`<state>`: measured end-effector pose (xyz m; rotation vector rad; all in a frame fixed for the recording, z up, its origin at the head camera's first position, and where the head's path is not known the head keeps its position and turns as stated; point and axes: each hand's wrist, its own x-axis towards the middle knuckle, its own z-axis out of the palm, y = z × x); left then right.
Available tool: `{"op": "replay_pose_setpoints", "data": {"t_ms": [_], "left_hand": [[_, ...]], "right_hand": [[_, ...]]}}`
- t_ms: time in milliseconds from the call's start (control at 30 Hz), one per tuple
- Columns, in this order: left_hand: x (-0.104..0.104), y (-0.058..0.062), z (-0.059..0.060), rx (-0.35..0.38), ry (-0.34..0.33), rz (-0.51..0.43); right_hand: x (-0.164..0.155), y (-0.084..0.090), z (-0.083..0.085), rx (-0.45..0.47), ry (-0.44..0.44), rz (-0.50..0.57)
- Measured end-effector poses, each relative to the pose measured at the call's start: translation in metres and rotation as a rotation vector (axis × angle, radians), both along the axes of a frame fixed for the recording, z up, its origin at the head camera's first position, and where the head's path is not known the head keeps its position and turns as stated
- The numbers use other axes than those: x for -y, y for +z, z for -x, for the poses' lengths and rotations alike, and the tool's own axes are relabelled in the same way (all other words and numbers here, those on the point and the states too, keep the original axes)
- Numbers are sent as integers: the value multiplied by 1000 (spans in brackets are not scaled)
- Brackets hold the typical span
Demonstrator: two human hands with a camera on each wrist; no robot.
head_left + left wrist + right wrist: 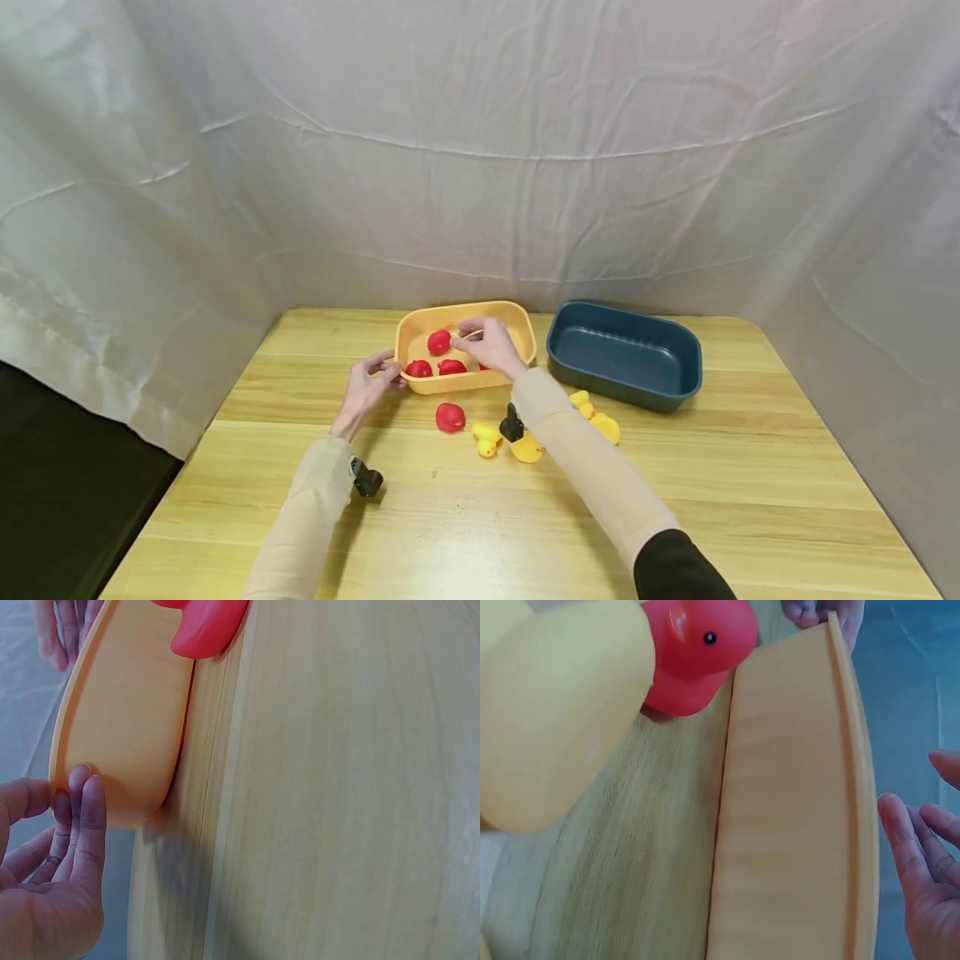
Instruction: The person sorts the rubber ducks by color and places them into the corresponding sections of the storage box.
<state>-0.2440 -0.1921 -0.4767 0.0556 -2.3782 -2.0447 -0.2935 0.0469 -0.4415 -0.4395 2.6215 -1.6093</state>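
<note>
White sheeting hangs behind your wooden table [675, 500], where you are sorting ducks with both hands at the yellow tub [525, 329].

Largest after the table, the blue tub [624, 354] sits just right of the yellow tub and looks bare inside. Your left hand [369, 387] pinches the yellow tub's near left corner, thumb and fingers either side of the rim. Your right hand [486, 342] hovers above the yellow tub's inside with fingers loosely spread, holding nothing; a red duck [438, 341] lies just beside its fingertips, and two more red ducks sit against the near wall. You seem to be just at the drop. One loose red duck [450, 417] waits in front of the yellow tub, with yellow ducks [487, 437] beside it, so your next reach calls for drawing back over the near wall.
</note>
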Motion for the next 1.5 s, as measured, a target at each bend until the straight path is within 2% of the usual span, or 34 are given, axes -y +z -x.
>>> {"op": "replay_pose_setpoints", "data": {"t_ms": [233, 400, 600, 867, 967, 1133, 1300, 1500], "left_hand": [[0, 0, 0, 5, -5, -4], [0, 0, 1, 9, -7, -5], [-1, 1, 0, 9, -8, -5], [-1, 0, 0, 10, -8, -6], [-1, 0, -2, -26, -24, -31], [0, 0, -4, -90, -52, -88], [-1, 1, -2, -34, -25, -23], [-2, 1, -1, 12, -8, -17]], "right_hand": [[-9, 4, -16, -89, 77, 9], [-16, 1, -27, -91, 128, 43], [-24, -6, -44, -54, 226, 52], [-31, -15, -62, 45, 367, 16], [-31, -18, -65, 70, 394, 14], [-30, -25, -66, 40, 417, -18], [-31, -29, -66, 11, 450, -32], [-33, -32, -65, 21, 489, -46]]}}
